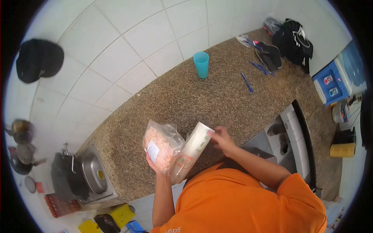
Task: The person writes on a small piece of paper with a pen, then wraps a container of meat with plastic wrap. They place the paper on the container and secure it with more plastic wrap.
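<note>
My left hand (152,163) is closed on a clear plastic bag (158,145) of pinkish-orange pieces with a white label. Most of its fingers are hidden behind the bag. Right beside the bag, a long white cylinder (193,150) with green and orange print lies tilted, its lower end close to my left wrist. My right hand (224,142) grips the cylinder's upper end, with some fingers hidden. Both things are over the near edge of the speckled stone counter (171,101).
A turquoise cup (201,65) stands by the tiled wall. Blue pens (247,82), a dark cap (268,56) and a black backpack (293,40) lie at the back right. A water dispenser (333,83) is at right, a steel sink (94,174) at left.
</note>
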Motion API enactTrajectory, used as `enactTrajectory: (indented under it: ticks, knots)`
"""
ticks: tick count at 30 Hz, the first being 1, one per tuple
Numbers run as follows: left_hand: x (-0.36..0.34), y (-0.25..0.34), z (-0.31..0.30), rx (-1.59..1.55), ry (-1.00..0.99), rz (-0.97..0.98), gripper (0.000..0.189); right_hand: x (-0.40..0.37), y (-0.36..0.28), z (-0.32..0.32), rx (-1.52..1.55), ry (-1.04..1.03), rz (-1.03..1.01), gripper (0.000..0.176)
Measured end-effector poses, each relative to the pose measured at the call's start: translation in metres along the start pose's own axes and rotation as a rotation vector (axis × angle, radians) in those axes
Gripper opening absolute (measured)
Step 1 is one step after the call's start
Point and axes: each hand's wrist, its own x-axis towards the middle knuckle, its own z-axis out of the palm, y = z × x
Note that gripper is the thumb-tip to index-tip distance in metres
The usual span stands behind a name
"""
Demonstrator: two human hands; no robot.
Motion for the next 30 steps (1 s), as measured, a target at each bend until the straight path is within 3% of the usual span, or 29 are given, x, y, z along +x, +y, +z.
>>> enactTrajectory:
  ticks: [2,3,4,5,7,11,14,16,19,20,21,23,28,30]
  knots:
    - [0.003,-0.007,0.000,-0.025,-0.005,-0.029,0.078,-0.010,0.025,0.011,0.269,-0.500,0.386,0.079]
    - [0.007,-0.015,-0.011,0.272,0.038,0.051,0.078,-0.010,0.034,0.018,0.293,-0.495,0.399,0.079]
    - [0.007,-0.020,-0.014,0.569,0.074,0.131,0.080,-0.009,0.042,0.025,0.341,-0.631,0.267,0.081]
    - [-0.001,-0.022,-0.017,0.589,0.077,0.114,0.080,-0.010,0.051,0.031,0.387,-0.759,0.130,0.084]
    - [-0.018,-0.020,-0.009,0.106,0.170,-0.130,0.088,-0.002,0.053,0.031,0.454,-0.741,0.106,0.081]
    - [-0.025,0.000,-0.008,0.014,0.005,-0.194,0.090,0.014,0.016,0.004,0.478,-0.842,-0.006,0.072]
    - [-0.025,0.016,-0.003,-0.103,-0.189,-0.257,0.091,0.035,-0.007,-0.004,0.448,-0.892,-0.117,0.084]
    - [-0.023,0.024,0.001,-0.183,-0.330,-0.297,0.092,0.046,-0.021,0.005,0.627,-0.927,-0.130,0.099]
    - [-0.027,0.029,-0.004,-0.256,-0.298,-0.261,0.094,0.048,-0.055,0.025,0.511,-0.887,-0.151,0.113]
    - [-0.027,0.029,-0.003,-0.254,-0.302,-0.253,0.094,0.068,-0.024,0.038,0.147,-0.768,-0.495,0.116]
    - [-0.028,0.030,-0.002,-0.153,-0.275,-0.221,0.092,0.058,-0.039,0.040,0.148,-0.776,-0.498,0.116]
    - [-0.027,0.031,0.003,0.049,-0.216,-0.157,0.088,0.027,-0.084,0.044,0.098,-0.865,-0.688,0.118]
    - [-0.029,0.025,0.013,0.536,-0.038,-0.001,0.078,0.033,-0.061,0.050,0.128,-0.880,-0.610,0.116]
    - [-0.030,0.018,0.018,0.720,0.040,0.057,0.074,0.028,-0.039,0.050,-0.078,-0.663,-0.786,0.121]
